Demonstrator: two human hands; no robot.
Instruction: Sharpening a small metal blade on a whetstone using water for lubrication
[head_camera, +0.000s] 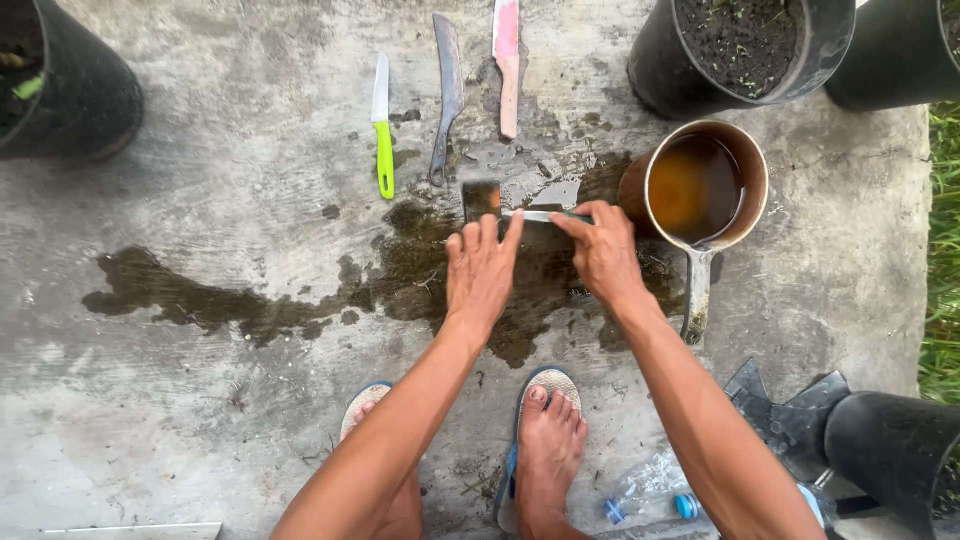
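Steel knife blade (540, 216) lies flat across a dark rectangular whetstone (481, 198) on wet concrete (250, 230). Right hand (603, 255) is clamped on the handle end; left hand (482, 270) presses extended fingers onto the blade. Just right stands a rusty metal saucepan of brown water (700, 185). Beyond lie a green-handled knife (383, 125), a dark curved blade (447, 95) and a pink-bladed knife (508, 65).

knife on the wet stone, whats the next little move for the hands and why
Probably a slow push of the knife along the sharpening stone, keeping it flat. The left hand presses its fingertips on the blade while the right hand grips the handle end. Stone and concrete around it are wet, and the pan of brownish water stands beside the right hand if more is needed.
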